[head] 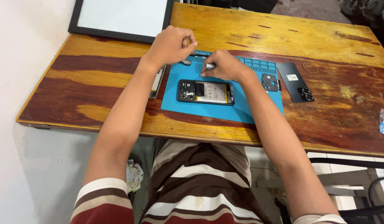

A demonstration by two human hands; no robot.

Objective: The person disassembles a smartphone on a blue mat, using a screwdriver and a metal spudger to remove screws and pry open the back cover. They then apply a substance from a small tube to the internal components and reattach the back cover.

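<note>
Pinching a small silver tool [209, 65] w/ right hand [225, 66], fingers closed on it just above the opened phone [205, 92]; left hand [169, 45] curled loosely further up-left, grip contents can't tell. Phone lies flat mid blue mat [241, 110], back cover [297, 82] well right. Prob light, rigid but fragile inside; hold by frame edges, not the exposed boards.

Both hands [198, 56] over opened phone [205, 92] on blue mat [245, 108] — right perhaps gripping silver tool [209, 66].

A worn wooden table [225, 31], glossy with red-brown and yellow streaks, fills the view. Left of the fingers rises a plain white wall [22, 49]; beyond them a black-framed white panel [121, 16] leans against it. Pale floor tiles [345, 159] show below the near edge.
</note>
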